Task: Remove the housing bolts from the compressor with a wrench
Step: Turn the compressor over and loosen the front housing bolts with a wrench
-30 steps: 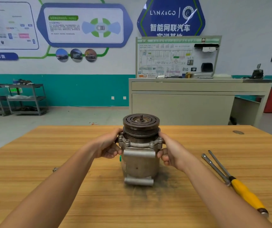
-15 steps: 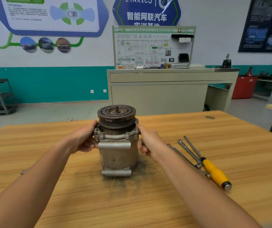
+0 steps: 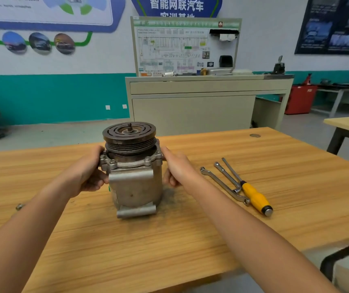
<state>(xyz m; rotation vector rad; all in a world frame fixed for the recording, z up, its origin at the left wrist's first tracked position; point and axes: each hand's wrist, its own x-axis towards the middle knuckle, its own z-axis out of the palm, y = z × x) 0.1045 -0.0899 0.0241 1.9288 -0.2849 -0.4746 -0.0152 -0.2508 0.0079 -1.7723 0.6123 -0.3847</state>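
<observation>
Compressor upright on counter, pulley up. My left hand grips flange, fingers curled round it. Right hand just beside compressor, fingers loose, holding nothing. Front bolts in place. I'd clamp left firm, take wrench with right, seat it squarely.

The compressor has a dull silver-grey body, and its grooved pulley is dark brown-grey with curved slots. The desk is orange-tan with streaky wood grain and a sooty grey smudge around the compressor. The screwdriver has a yellow handle; the wrench is plain silver; the wall behind is white over teal
</observation>
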